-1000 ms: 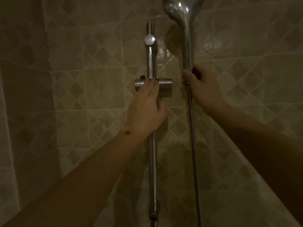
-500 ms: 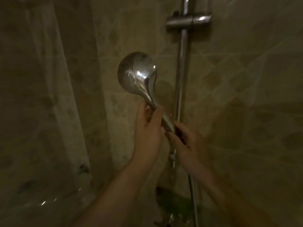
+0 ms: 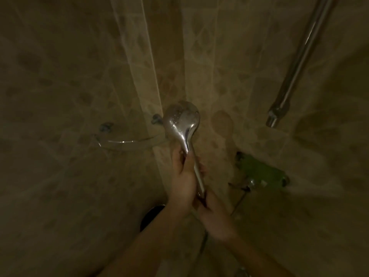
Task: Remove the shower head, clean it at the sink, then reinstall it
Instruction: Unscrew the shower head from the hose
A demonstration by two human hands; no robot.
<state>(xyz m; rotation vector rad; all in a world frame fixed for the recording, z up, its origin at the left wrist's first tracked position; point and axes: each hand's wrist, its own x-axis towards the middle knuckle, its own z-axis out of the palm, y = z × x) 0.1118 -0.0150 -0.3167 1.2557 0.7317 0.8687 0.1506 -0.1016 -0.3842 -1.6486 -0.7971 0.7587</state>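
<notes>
Near the middle of the frame a chrome shower head [image 3: 182,121] is held up off its mount, its round, water-spotted back toward the camera and its handle running down and to the right into both hands. The left hand [image 3: 182,181] is wrapped round the upper part of the handle, thumb along the front and fingers curled behind it, just under the neck of the head. The right hand [image 3: 214,215] sits directly below, touching the left, with its fingers closed round the bottom end of the handle where the hose [image 3: 203,243] joins; the joint itself is hidden by the fingers, and the hose drops away dimly toward the lower middle of the frame. At the upper right a chrome slide rail [image 3: 297,62] runs diagonally down to its wall fitting, well apart from the shower head. To the right of the hands, in the lower right part of the frame, a green-tinted mixer valve [image 3: 261,173] is fixed to the tiled wall [image 3: 60,76]. At the left centre a clear curved shelf [image 3: 127,141] with two small brackets is mounted in the corner, its right end just beside the shower head in the picture. A dark round shape [image 3: 151,216] lies low behind the left forearm. The light is dim and the picture soft; no brand, label or writing can be read on any fitting.
</notes>
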